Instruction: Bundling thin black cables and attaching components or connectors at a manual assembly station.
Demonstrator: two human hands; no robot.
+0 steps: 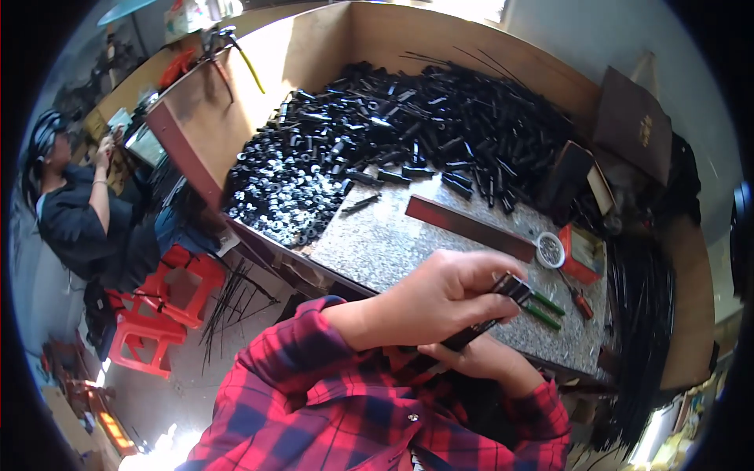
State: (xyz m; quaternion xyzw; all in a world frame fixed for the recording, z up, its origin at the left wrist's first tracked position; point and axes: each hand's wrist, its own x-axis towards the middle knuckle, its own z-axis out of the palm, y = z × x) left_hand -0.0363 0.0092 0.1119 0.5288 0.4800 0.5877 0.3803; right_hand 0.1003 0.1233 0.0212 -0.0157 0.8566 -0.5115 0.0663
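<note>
My left hand (444,302) is closed, thumb and fingers wrapped round a narrow black part (465,336) with a glossy squared end. Below it, my right hand (483,363) is also closed on the lower stretch of this black part, which slants up and right in front of my chest. Its exact kind I cannot make out. Just beyond my left fingertips lie the green handles (543,309) of a tool on the speckled tabletop (369,243).
A long reddish-brown bar (470,228), a white cup of small bits (550,250), an orange-red box (581,253) and a screwdriver (582,304) lie ahead. Black pieces (440,118) are heaped behind, and black strips (640,314) bundle right. Left, a co-worker (86,204) sits near red stools (149,337).
</note>
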